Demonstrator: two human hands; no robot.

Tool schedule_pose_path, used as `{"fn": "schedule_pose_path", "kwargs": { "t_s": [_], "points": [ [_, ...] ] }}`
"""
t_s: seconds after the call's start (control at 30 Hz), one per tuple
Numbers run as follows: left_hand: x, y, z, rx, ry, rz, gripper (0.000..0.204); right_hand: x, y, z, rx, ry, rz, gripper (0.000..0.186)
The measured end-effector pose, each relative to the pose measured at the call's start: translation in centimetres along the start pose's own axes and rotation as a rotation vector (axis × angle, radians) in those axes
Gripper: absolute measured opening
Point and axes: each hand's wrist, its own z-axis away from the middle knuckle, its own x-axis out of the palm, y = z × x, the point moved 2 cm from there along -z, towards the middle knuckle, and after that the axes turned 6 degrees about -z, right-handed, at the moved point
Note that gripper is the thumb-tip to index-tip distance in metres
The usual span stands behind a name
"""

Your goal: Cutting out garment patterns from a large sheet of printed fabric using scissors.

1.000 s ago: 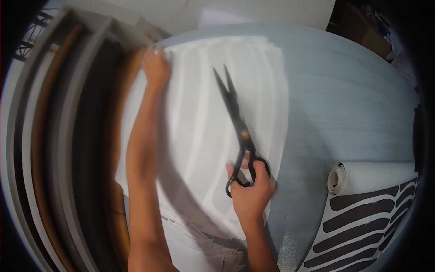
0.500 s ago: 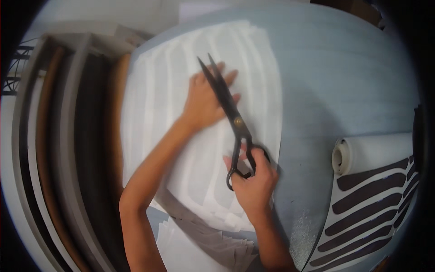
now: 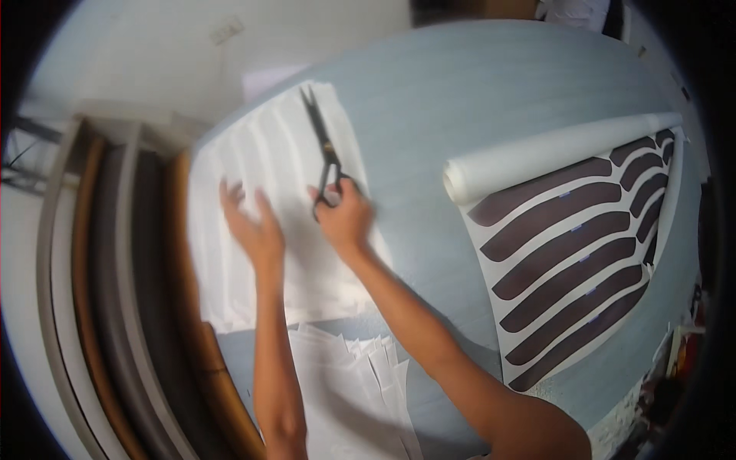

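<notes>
A pair of large black scissors (image 3: 319,129) is in my right hand (image 3: 349,220), its handle loops at my fingers and its blades slightly apart, pointing away from me. Beneath lies a whitish sheet or stack of sheets (image 3: 222,280) marked with long curved bands. My left hand (image 3: 255,226) appears raised over that sheet, fingers spread and curled a little, with nothing in it. Nearer me, a loose pile of thin white pieces (image 3: 330,376) with uneven ends rests partly between my forearms.
On the right, a partly rolled white sheet (image 3: 537,165) bears dark brown curved strips (image 3: 563,238). Rolls of material (image 3: 115,253) in brown, grey and black stand in a rack along the left. The blue-grey tabletop (image 3: 429,100) stretches to the far side.
My left hand has lifted off the pale sheet and drawn back toward me. My right hand still holds the scissors, now farther forward over the sheet. The view has shifted right.
</notes>
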Motion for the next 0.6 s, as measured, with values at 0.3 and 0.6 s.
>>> {"fn": "schedule_pose_path", "kwargs": {
  "t_s": [0.3,0.6],
  "points": [
    [-28.3,19.6,34.6,-0.426,-0.115,-0.109,0.029,-3.8,-1.1,0.4,-0.136,-0.013,0.002,0.037],
    [-17.0,32.5,52.2,-0.244,-0.503,-0.241,0.068,-34.1,-15.5,5.8,-0.018,-0.344,-0.19,0.027]
  ]
}}
